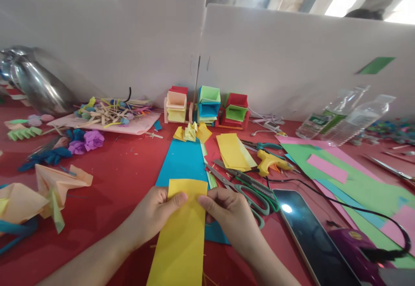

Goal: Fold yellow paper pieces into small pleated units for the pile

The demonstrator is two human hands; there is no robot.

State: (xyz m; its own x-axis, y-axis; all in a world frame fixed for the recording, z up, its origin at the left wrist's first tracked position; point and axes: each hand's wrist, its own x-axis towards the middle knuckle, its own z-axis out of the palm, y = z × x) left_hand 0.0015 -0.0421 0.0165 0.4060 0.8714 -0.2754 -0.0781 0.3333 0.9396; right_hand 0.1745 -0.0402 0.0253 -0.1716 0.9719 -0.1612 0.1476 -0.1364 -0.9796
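A long yellow paper strip (181,238) runs toward me over the table, its far end held up between both hands. My left hand (158,210) pinches the strip's left edge, thumb on top. My right hand (228,212) grips the right edge the same way, its thumb pressed on the paper; the fingers behind are partly hidden. Near its top the strip looks doubled, with a second edge just showing. Under the hands lies a blue sheet (181,160), and small folded yellow papers (190,132) sit at its far end.
Green-handled scissors (256,201), a cutter (253,182), yellow paper pieces (234,151), a yellow glue gun (272,161) and a phone (311,234) lie to the right. Folded paper boxes (209,102) stand by the white partition (129,48). Plastic bottles (356,117) lean at back right; a metal jug (39,82), back left.
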